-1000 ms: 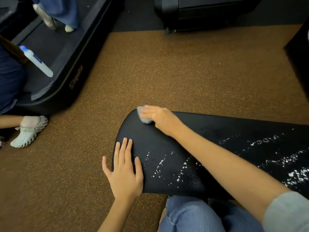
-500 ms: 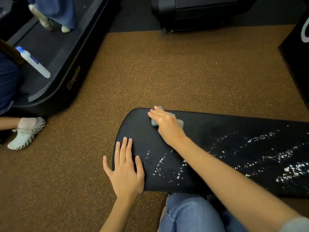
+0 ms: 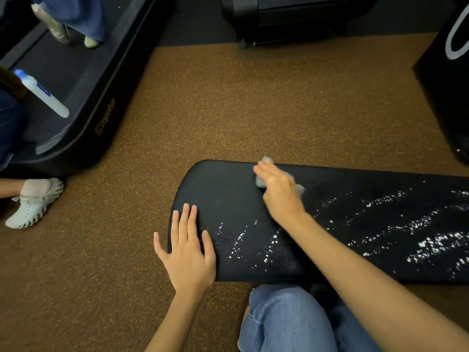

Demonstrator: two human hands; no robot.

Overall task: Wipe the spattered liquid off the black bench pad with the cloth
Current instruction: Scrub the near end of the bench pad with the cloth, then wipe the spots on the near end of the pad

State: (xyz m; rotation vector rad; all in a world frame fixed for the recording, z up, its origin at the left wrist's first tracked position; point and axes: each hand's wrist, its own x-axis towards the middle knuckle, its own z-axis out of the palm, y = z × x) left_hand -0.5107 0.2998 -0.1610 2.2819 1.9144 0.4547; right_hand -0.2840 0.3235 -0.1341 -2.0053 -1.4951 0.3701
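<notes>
Bench pad: the black bench pad (image 3: 228, 194) lies across the lower middle of the view, its rounded end to the left and its length running off the right edge of the frame.
Spatter: white spattered liquid (image 3: 418, 240) dots the near half and the right part of the pad; a smaller patch sits near the rounded end, just beside the left hand's thumb. The far left corner of the pad looks bare and matte.
Cloth: a small grey cloth (image 3: 261, 180) sits at the pad's far edge, mostly covered, with bits showing on both sides of the hand.
Right hand: the right hand (image 3: 279, 191) presses down on the cloth with its fingers fairly straight; it is blurred.
Left hand: the left hand (image 3: 189, 252) lies flat with fingers straight and close together, over the pad's near left corner, its little finger past the edge.
Knee: a knee in blue jeans (image 3: 286, 318) sits just under the pad's near edge.
Floor: brown speckled floor (image 3: 253, 102) spreads wide beyond the pad's far edge and to its left.
Surroundings: a black treadmill (image 3: 83, 97) stands at far left with a white bottle (image 3: 44, 96) above it; a foot in a white clog (image 3: 33, 204) is near the left edge; dark equipment (image 3: 291, 16) lines the top.
</notes>
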